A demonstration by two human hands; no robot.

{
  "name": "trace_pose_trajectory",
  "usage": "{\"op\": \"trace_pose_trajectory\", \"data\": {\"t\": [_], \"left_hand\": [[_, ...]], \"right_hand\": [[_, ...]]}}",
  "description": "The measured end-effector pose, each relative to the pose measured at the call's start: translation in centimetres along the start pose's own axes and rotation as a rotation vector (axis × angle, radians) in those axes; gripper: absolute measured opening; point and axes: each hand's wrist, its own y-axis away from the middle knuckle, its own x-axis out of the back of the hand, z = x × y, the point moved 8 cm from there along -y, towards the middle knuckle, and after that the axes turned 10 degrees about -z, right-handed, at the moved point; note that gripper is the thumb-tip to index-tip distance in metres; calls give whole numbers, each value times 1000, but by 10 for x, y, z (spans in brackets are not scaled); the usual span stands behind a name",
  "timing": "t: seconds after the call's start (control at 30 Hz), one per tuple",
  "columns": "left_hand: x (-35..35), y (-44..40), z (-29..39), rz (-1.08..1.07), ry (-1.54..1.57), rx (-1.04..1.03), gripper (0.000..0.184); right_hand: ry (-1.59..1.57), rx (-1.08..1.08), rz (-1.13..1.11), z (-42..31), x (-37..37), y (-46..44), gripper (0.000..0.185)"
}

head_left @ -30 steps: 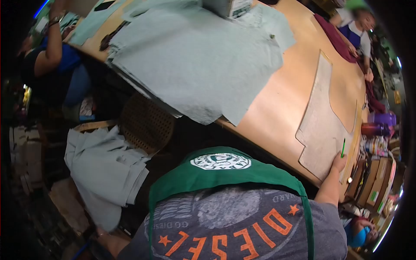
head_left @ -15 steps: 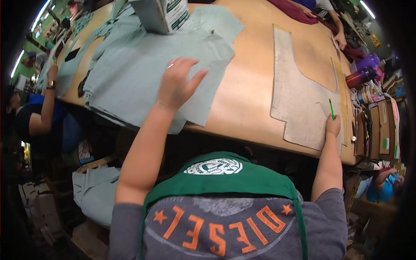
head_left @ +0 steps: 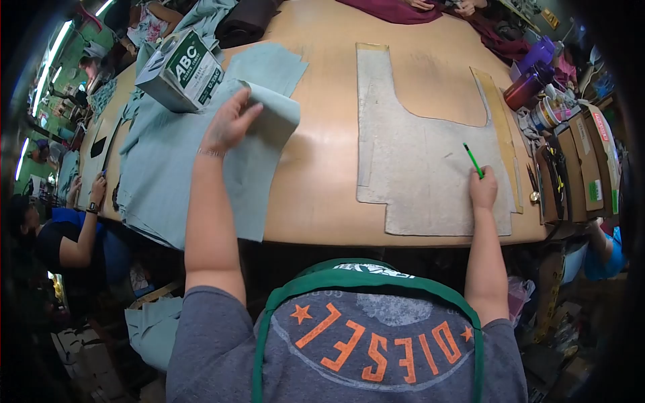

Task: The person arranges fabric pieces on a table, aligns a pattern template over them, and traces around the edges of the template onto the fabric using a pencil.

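My left hand is closed on the lifted edge of a grey-green leather-like sheet, which curls over and shows its paler underside. Under it spreads a stack of similar sheets with uneven edges. On this stack, left of my hand, stands a white and green box marked ABC. My right hand grips a green pencil, its dark end tilted up and to the left. Below that hand a large pale pattern piece with a deep curved cutout lies flat on the table.
The wooden table curves toward me. Cardboard boxes, a dark bottle and tubs stand along its right edge. Maroon cloth lies at the far side near a person's hands. Another person's arm rests at the left edge.
The view has shifted toward the right. My left hand, which was open above the sheets, now holds up a sheet's edge and folds it back. My right hand still holds the pencil.
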Motion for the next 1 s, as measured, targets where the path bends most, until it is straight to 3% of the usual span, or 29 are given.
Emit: {"op": "trace_pose_trajectory", "data": {"t": [0.03, 0.1, 0.17, 0.2, 0.3, 0.4, 0.47, 0.5, 0.53, 0.6, 0.63, 0.7, 0.73, 0.8, 1.0], "left_hand": [[-17, 8, 25, 4, 79, -35, 8], [-43, 23, 54, -54, -51, -84, 6], [-64, 27, 64, -60, -124, -96, 8], [-73, 28, 61, -31, -132, -89, 9], [-103, 26, 72, 64, -69, -141, 12], [-115, 26, 98, 178, -82, -263, 14], [-100, 32, 96, 292, -204, -331, 22], [-81, 40, 81, 397, -395, -244, 25], [-63, 53, 65, 496, -582, -154, 30], [-31, 91, -14, 572, -793, 363, 45], [-40, 98, -28, 465, -932, 562, 49], [-60, 120, -46, 200, -1206, 939, 59], [-63, 125, -50, 235, -1201, 914, 62], [-61, 126, -60, 312, -1184, 857, 70], [-69, 120, -47, 383, -1277, 865, 68]], "right_hand": [[-60, 11, -22, -10, -4, 0, 25], [-390, 52, -325, -63, -21, 7, 27], [-792, 234, -686, -146, -46, 45, 31], [-813, 417, -803, -194, -46, 66, 30], [-836, 407, -1283, -257, -78, 109, 29], [-1380, 252, -1176, -271, -93, 103, 31], [-1562, 369, -985, -262, -67, 64, 26], [-1409, 243, -1013, -242, -46, 39, 21], [-1379, 325, -885, -221, -24, -2, 18], [-1430, 347, -858, -181, 17, -72, 23], [-1379, 317, -859, -149, 18, -106, 27], [-697, 215, -595, -70, -3, -164, 30], [-277, 157, -464, -30, -9, -181, 35], [66, 130, -401, 34, -24, -183, 54], [-147, -45, -329, 84, 47, -50, 42]]}}
